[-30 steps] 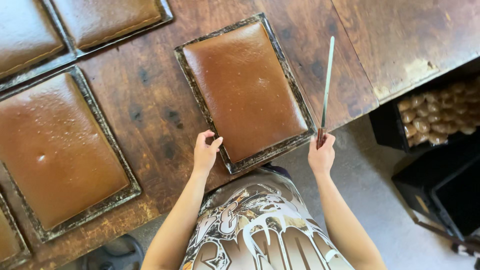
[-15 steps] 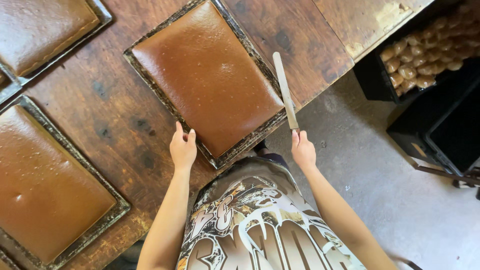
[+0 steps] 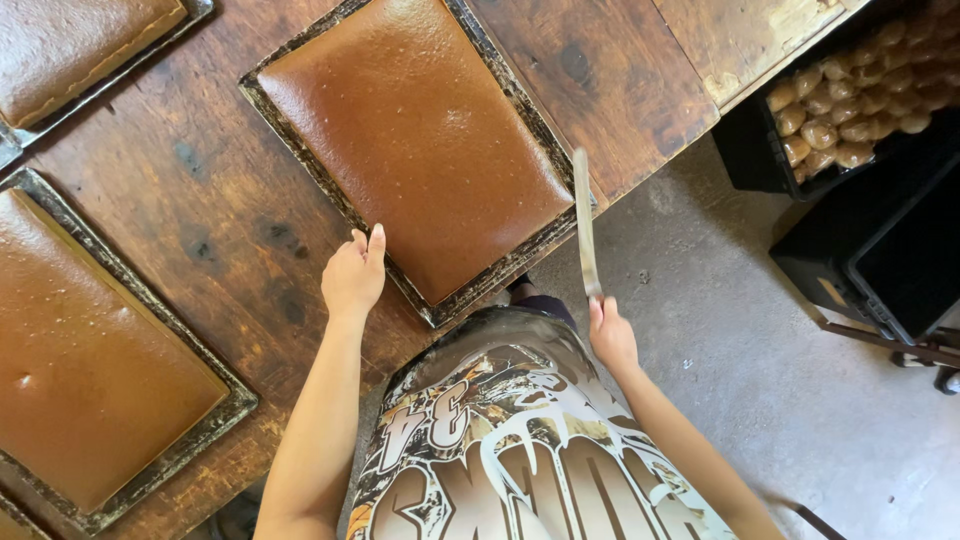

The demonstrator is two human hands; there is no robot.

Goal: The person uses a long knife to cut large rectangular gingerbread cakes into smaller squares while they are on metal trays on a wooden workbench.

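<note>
Two hands were at work on one tray. Your left hand [image 3: 352, 277] had its fingers [image 3: 376, 240] loosely together and bent, the tips touching the near left rim of the middle tray [image 3: 330, 185], gripping nothing. Your right hand [image 3: 611, 336] had its fingers wrapped tight around the handle of a long, narrow blade [image 3: 584, 225], which stood up and away from you, its tip over the tray's near right corner and the table edge.

That tray lay slantwise on the dark wooden table [image 3: 220, 225], just in front of your body, filled to the rim with a smooth brown slab [image 3: 415, 140]. You had not yet cut into it, as far as could be seen: the surface showed no score lines or gaps, and the blade did not appear to be touching it. By that look, the slab was set and steadied, and any cutting or loosening was all left to do.

Further out, another filled tray [image 3: 215, 425] lay to your left, equally unmarked, and part of a third [image 3: 30, 135] showed at the far left corner. Off the table's right end, on the concrete floor [image 3: 760, 330], stood a black crate [image 3: 745, 150] of rounded brown lumps [image 3: 850, 110], with a second dark crate [image 3: 830, 270] beside it.
</note>
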